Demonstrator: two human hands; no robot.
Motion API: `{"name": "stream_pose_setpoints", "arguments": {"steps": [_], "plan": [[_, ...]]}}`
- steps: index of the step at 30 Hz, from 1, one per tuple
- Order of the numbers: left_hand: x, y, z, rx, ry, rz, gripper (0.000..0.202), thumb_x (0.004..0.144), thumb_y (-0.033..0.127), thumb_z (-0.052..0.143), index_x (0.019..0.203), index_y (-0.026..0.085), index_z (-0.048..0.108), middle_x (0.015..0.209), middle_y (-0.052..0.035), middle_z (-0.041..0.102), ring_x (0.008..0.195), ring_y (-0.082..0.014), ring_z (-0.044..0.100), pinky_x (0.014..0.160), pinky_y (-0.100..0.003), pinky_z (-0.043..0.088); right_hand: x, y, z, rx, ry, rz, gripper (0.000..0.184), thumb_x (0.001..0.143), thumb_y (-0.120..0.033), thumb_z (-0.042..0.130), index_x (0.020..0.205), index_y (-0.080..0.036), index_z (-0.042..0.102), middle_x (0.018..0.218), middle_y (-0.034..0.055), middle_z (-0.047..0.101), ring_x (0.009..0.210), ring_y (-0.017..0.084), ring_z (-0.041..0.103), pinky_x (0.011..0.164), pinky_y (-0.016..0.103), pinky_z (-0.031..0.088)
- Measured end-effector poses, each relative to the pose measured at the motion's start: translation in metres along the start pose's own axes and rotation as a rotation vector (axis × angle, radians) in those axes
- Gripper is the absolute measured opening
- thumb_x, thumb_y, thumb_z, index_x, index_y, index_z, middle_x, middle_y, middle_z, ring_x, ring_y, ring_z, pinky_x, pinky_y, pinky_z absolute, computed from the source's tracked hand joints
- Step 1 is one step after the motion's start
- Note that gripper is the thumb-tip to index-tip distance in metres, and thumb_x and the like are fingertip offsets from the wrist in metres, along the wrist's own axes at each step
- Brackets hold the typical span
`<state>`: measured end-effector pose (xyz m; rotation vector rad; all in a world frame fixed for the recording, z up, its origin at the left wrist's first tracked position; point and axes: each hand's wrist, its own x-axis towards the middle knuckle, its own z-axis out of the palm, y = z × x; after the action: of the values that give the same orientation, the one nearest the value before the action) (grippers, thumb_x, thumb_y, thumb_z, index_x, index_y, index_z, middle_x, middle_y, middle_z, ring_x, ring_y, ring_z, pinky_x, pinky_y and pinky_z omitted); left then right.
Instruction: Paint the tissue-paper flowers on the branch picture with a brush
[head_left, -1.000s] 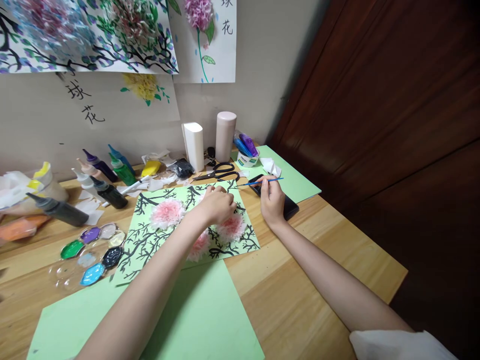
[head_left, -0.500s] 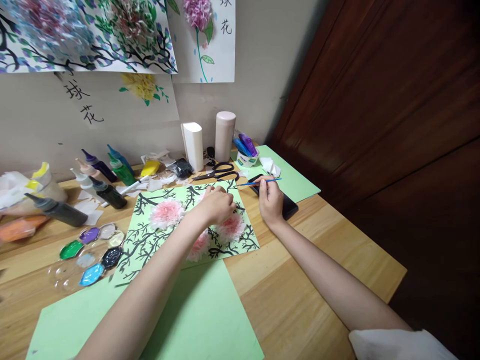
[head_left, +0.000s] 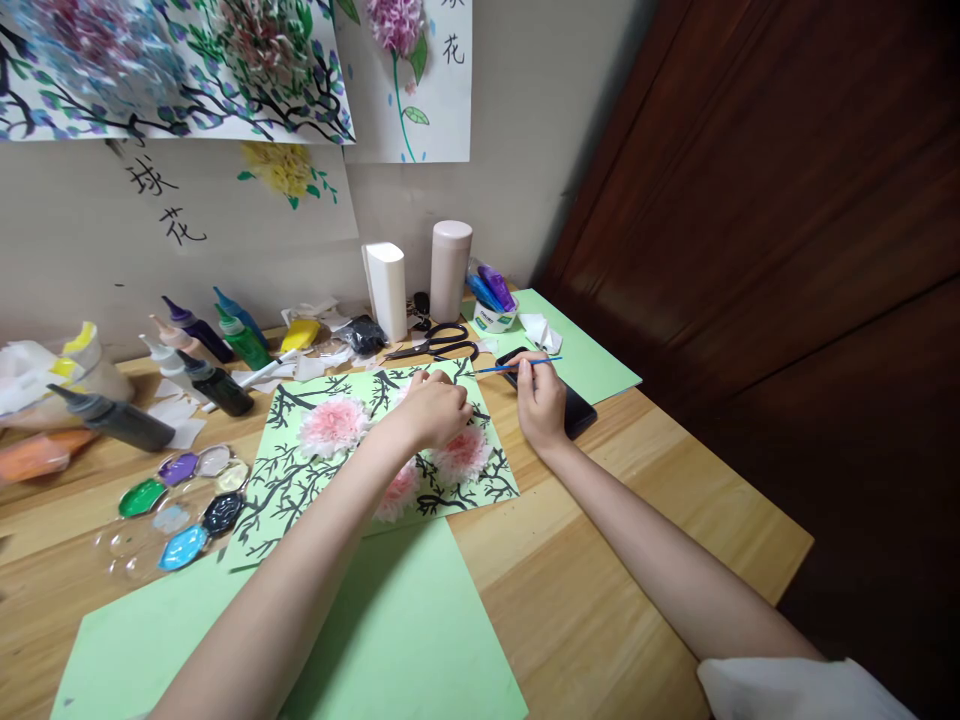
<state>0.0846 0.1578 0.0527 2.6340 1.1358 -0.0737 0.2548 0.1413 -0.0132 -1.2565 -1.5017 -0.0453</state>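
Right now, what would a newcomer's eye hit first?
The green sheet at the centre of the table, painted with black branches and topped with pink paper flowers, left hand resting on it. The right hand pinches a blue brush over a black phone; a paint palette lies left.

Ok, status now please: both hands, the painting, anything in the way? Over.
Left hand curled on the painting, near pink paper flowers, grip unclear. Right hand pinches thin paintbrush, over black phone. Scissors lie beyond, clear of both.
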Motion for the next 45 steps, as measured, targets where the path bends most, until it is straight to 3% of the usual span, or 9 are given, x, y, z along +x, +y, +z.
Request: {"name": "stream_pose_setpoints", "arguments": {"steps": [11,27,37,45], "plan": [[-0.0006,0.0009,-0.0013,-0.013,-0.007,-0.009,0.035,0.088,0.025,0.029,0.08,0.015,0.061,0.099,-0.0148,0.066,0.106,-0.028,0.047,0.092,-0.044,0.028,-0.0008,-0.0012,0.0008,-0.033,-0.077,-0.079,0.021,0.094,-0.024,0.036,0.084,-0.023,0.055,0.086,0.0058,0.064,0.083,0.019,0.059,0.078,0.035,0.048],[-0.0012,0.0033,-0.0025,0.008,-0.03,-0.011,0.036,0.089,0.024,0.027,0.081,0.014,0.061,0.096,-0.0136,0.066,0.107,-0.0278,0.046,0.093,-0.044,0.027,-0.0018,-0.002,-0.0014,-0.024,0.004,-0.105,0.02,0.093,-0.022,0.035,0.081,-0.023,0.051,0.081,0.004,0.062,0.08,0.018,0.059,0.075,0.033,0.047],[-0.0004,0.0027,-0.0015,0.011,-0.032,-0.009,0.036,0.089,0.025,0.027,0.08,0.014,0.061,0.097,-0.0145,0.066,0.106,-0.0281,0.047,0.093,-0.044,0.028,-0.0007,0.0006,0.0018,-0.017,-0.075,-0.101,0.02,0.094,-0.022,0.036,0.084,-0.022,0.053,0.084,0.0048,0.063,0.083,0.018,0.06,0.076,0.033,0.048],[-0.0021,0.0047,-0.0037,0.017,-0.037,-0.008,0.036,0.089,0.024,0.027,0.079,0.014,0.06,0.093,-0.0137,0.067,0.107,-0.0275,0.047,0.093,-0.044,0.028,-0.0005,0.0011,-0.0002,-0.038,-0.019,-0.097,0.019,0.093,-0.02,0.037,0.084,-0.022,0.052,0.083,0.0047,0.062,0.082,0.017,0.059,0.077,0.031,0.046]]}}
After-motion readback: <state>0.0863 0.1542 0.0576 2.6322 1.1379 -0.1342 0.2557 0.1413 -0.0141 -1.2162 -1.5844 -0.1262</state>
